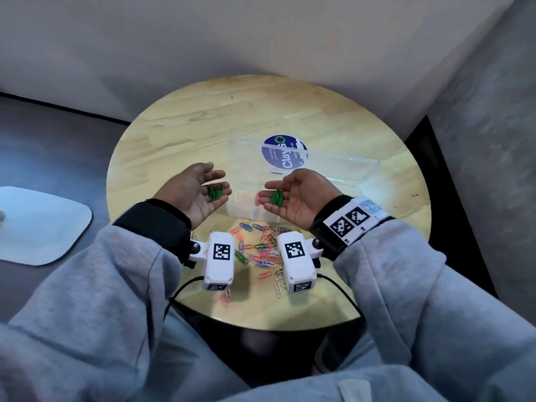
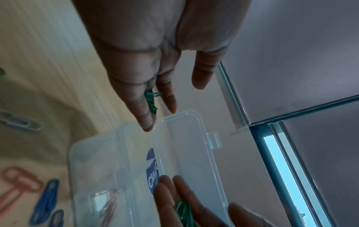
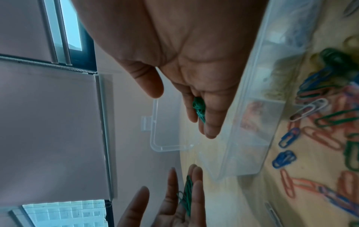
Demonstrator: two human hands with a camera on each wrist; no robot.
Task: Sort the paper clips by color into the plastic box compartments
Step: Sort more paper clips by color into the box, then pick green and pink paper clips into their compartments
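Green paper clips lie in two small bunches, one on the upturned left hand (image 1: 197, 190), one on the right hand (image 1: 293, 195), fingers relaxed and cupped, above the clear plastic box (image 1: 249, 210). One pink clip sits inside. Mixed clips (image 1: 261, 250) litter the counter (image 1: 174, 134); a sticker (image 1: 284, 152) reads "Clay".

Both forearms reach forward in grey sleeves, wrists turned so the palms face up. The left hand (image 1: 195, 190) lies cupped and slack, fingers loosely extended toward the middle, thumb out to the far side. The right hand (image 1: 300, 195) mirrors it, palm up, fingers gently bent toward the left hand, the two well apart. Each wrist carries a white camera block; the right also wears a marker-printed band
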